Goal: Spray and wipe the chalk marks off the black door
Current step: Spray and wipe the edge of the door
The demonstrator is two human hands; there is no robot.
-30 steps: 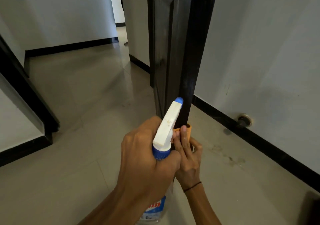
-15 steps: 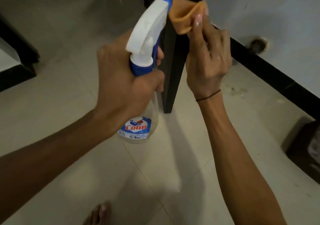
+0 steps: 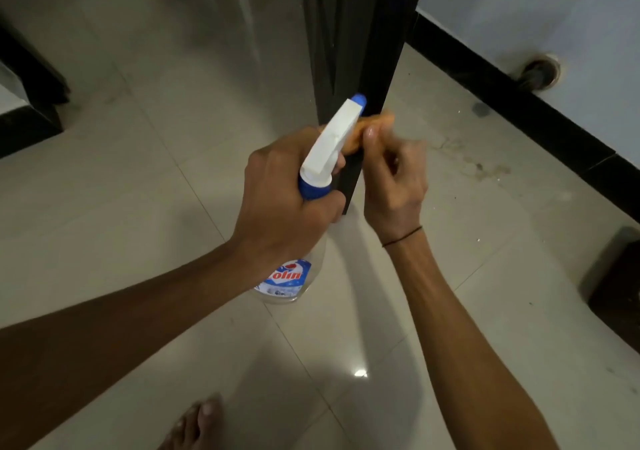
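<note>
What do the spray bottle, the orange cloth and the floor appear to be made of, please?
Spray bottle: clear plastic body, see-through, with an opaque white and blue trigger head. Orange cloth: soft fabric, crumpled and folded, probably microfibre. Floor: glossy tile, likely ceramic, with grout lines and reflections.

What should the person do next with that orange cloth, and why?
Probably rub the orange cloth on down the black door edge: the right hand pinches it against the edge near the bottom, while the left hand grips the spray bottle close by.
</note>
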